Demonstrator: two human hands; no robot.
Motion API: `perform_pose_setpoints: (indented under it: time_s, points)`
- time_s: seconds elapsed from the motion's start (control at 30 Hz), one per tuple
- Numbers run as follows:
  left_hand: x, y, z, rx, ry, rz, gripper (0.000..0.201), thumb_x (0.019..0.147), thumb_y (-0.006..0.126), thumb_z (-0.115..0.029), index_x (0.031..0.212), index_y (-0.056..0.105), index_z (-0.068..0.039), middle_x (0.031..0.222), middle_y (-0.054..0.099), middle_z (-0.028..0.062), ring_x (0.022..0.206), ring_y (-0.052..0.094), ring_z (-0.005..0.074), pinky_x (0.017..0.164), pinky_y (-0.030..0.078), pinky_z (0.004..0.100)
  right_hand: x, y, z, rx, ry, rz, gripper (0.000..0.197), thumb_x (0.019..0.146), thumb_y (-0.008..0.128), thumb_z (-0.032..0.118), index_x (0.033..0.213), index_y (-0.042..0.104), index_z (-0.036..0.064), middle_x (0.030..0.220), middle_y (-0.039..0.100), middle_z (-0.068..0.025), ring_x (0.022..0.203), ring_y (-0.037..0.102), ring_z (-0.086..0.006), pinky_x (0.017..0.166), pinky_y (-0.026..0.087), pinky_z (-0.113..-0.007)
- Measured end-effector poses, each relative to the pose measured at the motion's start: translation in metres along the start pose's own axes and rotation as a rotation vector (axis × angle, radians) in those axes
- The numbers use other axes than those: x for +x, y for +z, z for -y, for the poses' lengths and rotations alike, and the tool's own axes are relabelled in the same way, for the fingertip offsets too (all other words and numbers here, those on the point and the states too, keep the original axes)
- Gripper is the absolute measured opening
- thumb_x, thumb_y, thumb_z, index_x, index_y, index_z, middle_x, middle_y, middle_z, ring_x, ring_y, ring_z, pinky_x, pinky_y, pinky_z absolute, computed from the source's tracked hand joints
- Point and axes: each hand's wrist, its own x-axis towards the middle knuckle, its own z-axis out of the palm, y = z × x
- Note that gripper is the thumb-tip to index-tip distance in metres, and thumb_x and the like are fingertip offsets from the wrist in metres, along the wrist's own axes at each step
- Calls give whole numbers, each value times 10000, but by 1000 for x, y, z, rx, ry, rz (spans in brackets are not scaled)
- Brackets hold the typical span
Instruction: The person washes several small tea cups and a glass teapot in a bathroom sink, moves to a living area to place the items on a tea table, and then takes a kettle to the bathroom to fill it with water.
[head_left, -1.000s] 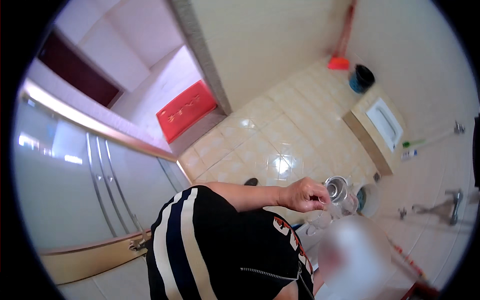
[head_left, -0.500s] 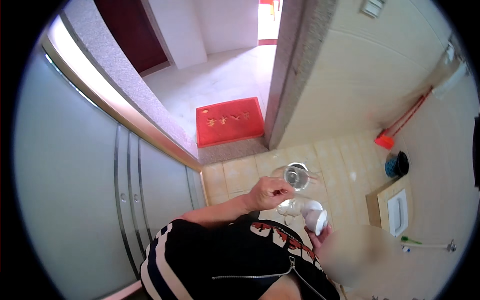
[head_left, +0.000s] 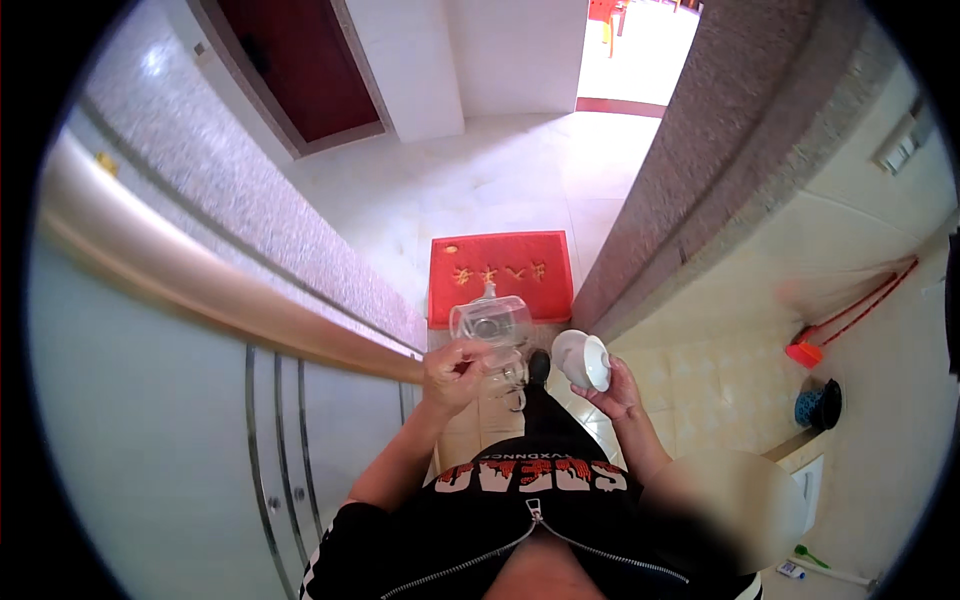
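Observation:
My left hand (head_left: 452, 378) is closed on a clear glass pitcher (head_left: 492, 322), held in front of me with its small spout pointing away. Just below it hangs a second clear glass vessel (head_left: 507, 368), close to the same fingers; how it is held is hard to make out through the glass. To the right, my right hand (head_left: 620, 392) grips a white lidded tea bowl (head_left: 585, 360), tilted on its side, fingers round its right and lower edge. The bowl's parts sit together. A gap lies between the glassware and the bowl.
Ahead, a red doormat (head_left: 500, 262) lies just beyond the stone threshold. A granite door frame (head_left: 700, 180) rises on the right, a frosted sliding door (head_left: 170, 420) on the left. Against the right wall are a red dustpan (head_left: 803, 352) and a dark bin (head_left: 820, 404).
I have turned toward the doorway, so the mat and threshold are now straight ahead and nearer. Both hands still hold the same vessels; the white bowl has come up and forward.

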Motion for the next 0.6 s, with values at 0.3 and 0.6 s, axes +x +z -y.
perform_pose_setpoints:
  time_s: [0.3,0.6]
  points:
    - [139,-26,92,53,-119,-32,115,780,676,47,867,617,0,745,642,28,667,572,54,590,461,205,206,66,74,-74,43,24,519,844,603,391,1248,493,84,1103,605,-104,928,612,-261,672,527,-383]
    - [299,-24,174,-26,-146,-71,112,774,693,24,864,628,8,757,671,63,686,613,81,609,497,236,363,128,150,-93,-23,64,534,805,653,362,1235,489,91,1098,587,-99,966,592,-249,744,538,-399]
